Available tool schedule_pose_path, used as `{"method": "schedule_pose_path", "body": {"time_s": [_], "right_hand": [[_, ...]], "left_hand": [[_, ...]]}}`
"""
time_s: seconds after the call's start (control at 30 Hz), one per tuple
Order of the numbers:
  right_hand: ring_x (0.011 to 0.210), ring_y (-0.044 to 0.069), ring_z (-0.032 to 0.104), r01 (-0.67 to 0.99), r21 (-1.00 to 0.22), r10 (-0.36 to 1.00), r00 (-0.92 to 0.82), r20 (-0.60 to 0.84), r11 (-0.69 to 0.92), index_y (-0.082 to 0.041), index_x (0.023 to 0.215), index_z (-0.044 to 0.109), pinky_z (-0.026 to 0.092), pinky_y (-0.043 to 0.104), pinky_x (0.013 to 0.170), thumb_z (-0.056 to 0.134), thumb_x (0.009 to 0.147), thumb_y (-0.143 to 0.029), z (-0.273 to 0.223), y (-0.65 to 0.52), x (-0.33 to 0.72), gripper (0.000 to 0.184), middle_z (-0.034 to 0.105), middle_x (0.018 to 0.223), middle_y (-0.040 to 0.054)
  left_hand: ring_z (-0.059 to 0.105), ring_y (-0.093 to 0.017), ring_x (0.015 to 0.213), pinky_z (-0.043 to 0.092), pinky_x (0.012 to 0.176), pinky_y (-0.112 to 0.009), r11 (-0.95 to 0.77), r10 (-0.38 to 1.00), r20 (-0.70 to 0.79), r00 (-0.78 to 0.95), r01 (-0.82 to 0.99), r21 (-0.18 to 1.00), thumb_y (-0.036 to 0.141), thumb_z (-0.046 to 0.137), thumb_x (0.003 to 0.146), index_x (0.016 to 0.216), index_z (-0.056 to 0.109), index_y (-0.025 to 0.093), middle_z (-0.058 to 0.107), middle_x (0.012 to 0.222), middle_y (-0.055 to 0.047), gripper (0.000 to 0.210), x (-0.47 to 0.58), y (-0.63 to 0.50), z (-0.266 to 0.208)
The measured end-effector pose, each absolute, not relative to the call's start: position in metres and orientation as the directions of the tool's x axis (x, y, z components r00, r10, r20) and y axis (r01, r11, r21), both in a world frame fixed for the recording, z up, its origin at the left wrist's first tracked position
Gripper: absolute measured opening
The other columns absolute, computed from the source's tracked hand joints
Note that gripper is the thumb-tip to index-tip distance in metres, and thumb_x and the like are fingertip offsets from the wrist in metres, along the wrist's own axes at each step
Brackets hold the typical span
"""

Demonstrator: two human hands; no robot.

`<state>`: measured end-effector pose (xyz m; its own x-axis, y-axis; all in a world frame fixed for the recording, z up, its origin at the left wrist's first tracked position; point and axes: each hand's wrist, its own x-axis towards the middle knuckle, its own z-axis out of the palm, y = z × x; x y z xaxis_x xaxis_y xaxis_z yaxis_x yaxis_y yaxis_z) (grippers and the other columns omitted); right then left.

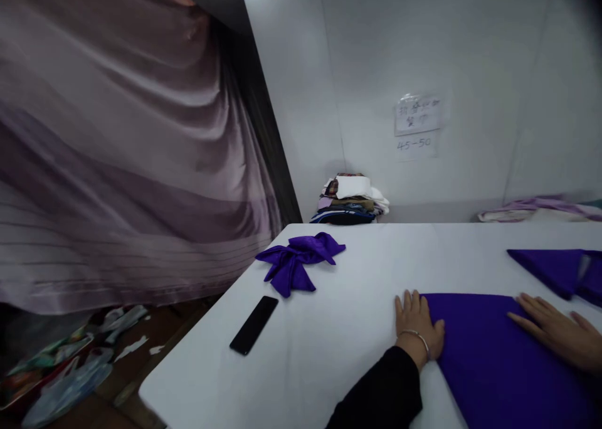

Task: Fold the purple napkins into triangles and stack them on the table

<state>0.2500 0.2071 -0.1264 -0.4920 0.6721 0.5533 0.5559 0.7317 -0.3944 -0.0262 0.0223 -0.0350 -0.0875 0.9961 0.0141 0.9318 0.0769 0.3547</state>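
The phone [254, 325] lies on the left part of the tabletop [348, 354], with a bunched cloth [294, 256] just behind it. Well to the right of both lies a large cloth [503, 366]; the left hand [418, 330] is at its far left corner, the right hand [559, 330] on its right side. Another cloth [548, 268] lies farther back, behind the right hand. Beyond the tabletop's far edge, a garment stack [350, 204] sits before the wall [376, 52], left of a fabric pile [536, 211]. Between these, higher up, a sign [417, 115] is on the wall. Left of the tabletop hangs a curtain [141, 165], above a plastic bag [75, 382].
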Motion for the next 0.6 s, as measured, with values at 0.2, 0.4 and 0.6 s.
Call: {"method": "schedule_pose_path", "body": {"time_s": [0.2, 0.4, 0.6], "right_hand": [[0.13, 0.03, 0.026, 0.681, -0.237, 0.721, -0.646, 0.249, 0.693, -0.022, 0.134, 0.039, 0.017, 0.056, 0.103, 0.027, 0.08, -0.067, -0.067, 0.147, 0.176, 0.071, 0.035, 0.14, 0.0107], [0.133, 0.024, 0.02, 0.595, -0.241, 0.623, -0.78, 0.056, 0.767, -0.02, 0.138, 0.03, 0.015, 0.05, 0.106, 0.023, 0.086, -0.061, -0.038, 0.133, 0.14, 0.067, 0.027, 0.144, 0.0082], [0.133, 0.028, 0.018, 0.889, -0.174, 0.901, -0.433, -0.01, 0.425, -0.013, 0.138, 0.03, 0.015, 0.053, 0.104, 0.022, 0.087, -0.057, -0.025, 0.161, 0.201, 0.068, 0.026, 0.144, 0.0146]], "left_hand": [[0.002, -0.026, 0.136, 0.003, 0.111, -0.048, 0.088, 0.995, 0.017, -0.096, 0.959, 0.27, 0.053, 0.012, 0.086, 0.14, 0.019, 0.012, 0.014, 0.149, -0.008, 0.069, -0.027, 0.027, -0.035], [0.009, -0.026, 0.136, 0.008, 0.11, -0.048, 0.106, 0.994, 0.015, -0.111, 0.977, 0.182, 0.05, 0.014, 0.086, 0.139, 0.024, 0.014, 0.02, 0.148, -0.009, 0.064, -0.027, 0.032, -0.032], [0.014, -0.026, 0.135, 0.011, 0.109, -0.048, 0.11, 0.992, 0.05, -0.118, 0.984, 0.142, 0.047, 0.016, 0.087, 0.137, 0.029, 0.013, 0.024, 0.146, -0.009, 0.062, -0.026, 0.036, -0.03]]}}
